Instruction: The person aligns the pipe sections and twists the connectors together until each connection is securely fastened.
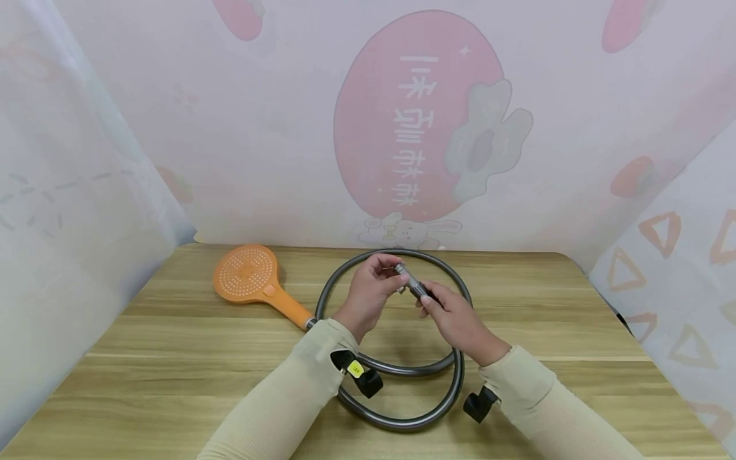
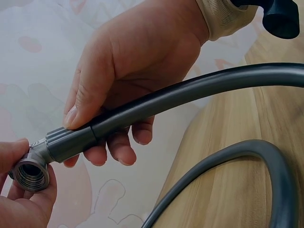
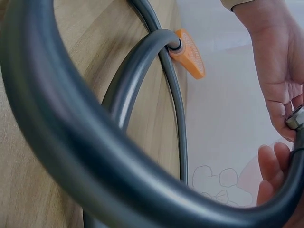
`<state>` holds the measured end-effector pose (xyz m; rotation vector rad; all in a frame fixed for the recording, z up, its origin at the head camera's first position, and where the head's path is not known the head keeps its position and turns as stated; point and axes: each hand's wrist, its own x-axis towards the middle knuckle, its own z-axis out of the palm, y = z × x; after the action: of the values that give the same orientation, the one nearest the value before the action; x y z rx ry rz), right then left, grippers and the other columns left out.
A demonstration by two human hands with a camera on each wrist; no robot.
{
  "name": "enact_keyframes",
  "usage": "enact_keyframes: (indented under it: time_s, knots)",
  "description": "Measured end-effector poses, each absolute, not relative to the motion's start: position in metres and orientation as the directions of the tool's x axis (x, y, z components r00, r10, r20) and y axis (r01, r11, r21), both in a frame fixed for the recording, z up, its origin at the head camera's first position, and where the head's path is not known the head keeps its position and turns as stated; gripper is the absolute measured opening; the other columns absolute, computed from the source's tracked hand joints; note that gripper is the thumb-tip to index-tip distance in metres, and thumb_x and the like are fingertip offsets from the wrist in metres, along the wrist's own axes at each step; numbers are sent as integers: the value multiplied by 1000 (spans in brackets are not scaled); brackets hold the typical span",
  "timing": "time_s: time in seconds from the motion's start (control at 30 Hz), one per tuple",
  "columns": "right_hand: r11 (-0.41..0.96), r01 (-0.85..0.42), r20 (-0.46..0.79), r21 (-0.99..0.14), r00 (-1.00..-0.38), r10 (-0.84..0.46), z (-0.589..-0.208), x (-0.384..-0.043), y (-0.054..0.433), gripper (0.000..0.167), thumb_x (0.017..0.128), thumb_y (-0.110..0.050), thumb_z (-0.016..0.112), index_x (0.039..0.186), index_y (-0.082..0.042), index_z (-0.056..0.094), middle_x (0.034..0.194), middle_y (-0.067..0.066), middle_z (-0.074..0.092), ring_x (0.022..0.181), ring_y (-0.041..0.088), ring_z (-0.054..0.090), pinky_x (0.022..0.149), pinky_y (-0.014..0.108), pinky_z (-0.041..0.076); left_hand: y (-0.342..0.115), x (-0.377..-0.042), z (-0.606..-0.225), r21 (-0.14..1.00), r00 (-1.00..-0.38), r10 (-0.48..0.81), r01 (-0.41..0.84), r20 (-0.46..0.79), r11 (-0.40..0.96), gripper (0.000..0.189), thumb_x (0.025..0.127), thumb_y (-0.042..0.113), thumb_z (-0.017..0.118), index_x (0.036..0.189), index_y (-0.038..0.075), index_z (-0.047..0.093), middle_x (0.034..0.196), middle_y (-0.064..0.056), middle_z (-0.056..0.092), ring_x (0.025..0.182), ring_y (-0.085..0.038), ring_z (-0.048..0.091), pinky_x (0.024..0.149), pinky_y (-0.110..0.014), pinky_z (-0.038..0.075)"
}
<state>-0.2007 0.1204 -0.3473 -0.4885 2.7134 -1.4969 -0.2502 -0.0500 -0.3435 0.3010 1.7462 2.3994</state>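
A dark grey shower hose [image 1: 402,423] lies looped on the table, with one end raised between the two hands. That end has a ribbed collar [image 2: 71,143] joined to a silver metal fitting [image 2: 31,172] with an internally threaded opening. My left hand [image 1: 366,295] pinches the fitting between thumb and fingers. My right hand [image 1: 460,322] grips the hose end at the collar, its thumb along the top and fingers curled underneath. To the left lies an orange shower head [image 1: 244,275], attached to the hose's other end. In the right wrist view, the frame edge cuts off part of the fitting.
The wooden table [image 1: 172,377] extends around the hose loops. A printed fabric backdrop [image 1: 276,128] stands behind the table, with more fabric at both sides. Black camera mounts sit on both sleeves [image 1: 293,390], close above the hose.
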Motion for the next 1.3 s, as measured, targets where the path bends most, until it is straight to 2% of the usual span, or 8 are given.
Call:
enact_keyframes:
  time_s: [0.27,0.47,0.67,1.13,1.3]
  knots:
    - [533,-279,175,-799,-956,-237,-348,-201,120,38,104,-19,44,137,-1,49,107,9,61,96,23,60,83,38,49,-51,-250,-343,949,-967,242,1,82,-315,27,88,-8,61,114,-6,53,106,-10,58,87,-13,57,76,-23,51]
    - [576,-306,261,-758,-952,-162,-349,-202,119,42,95,-16,61,132,2,52,106,9,61,94,20,57,76,31,48,-51,-249,-341,947,-969,233,3,82,-320,25,88,-9,62,111,-4,55,104,-9,58,86,-12,58,75,-23,51]
    - [616,-353,338,-704,-930,-146,-349,-200,119,43,86,-11,73,125,0,58,104,9,59,94,21,56,78,40,46,-51,-248,-340,945,-969,233,-2,79,-327,27,87,-10,61,113,-6,54,108,-14,58,85,-11,58,74,-23,51]
    - [659,-384,392,-647,-908,-145,-351,-198,117,34,87,-9,72,118,-4,62,102,5,60,91,16,56,74,34,45,-50,-248,-340,949,-968,236,9,88,-316,29,87,-10,61,115,-8,52,102,-6,58,84,-11,58,72,-22,50]
    - [660,-391,399,-641,-905,-149,-352,-198,116,32,88,-9,71,118,-3,62,101,4,60,90,15,55,74,33,45,-51,-248,-341,946,-969,230,6,85,-323,25,87,-10,62,111,-4,55,104,-9,58,85,-12,58,73,-23,51]
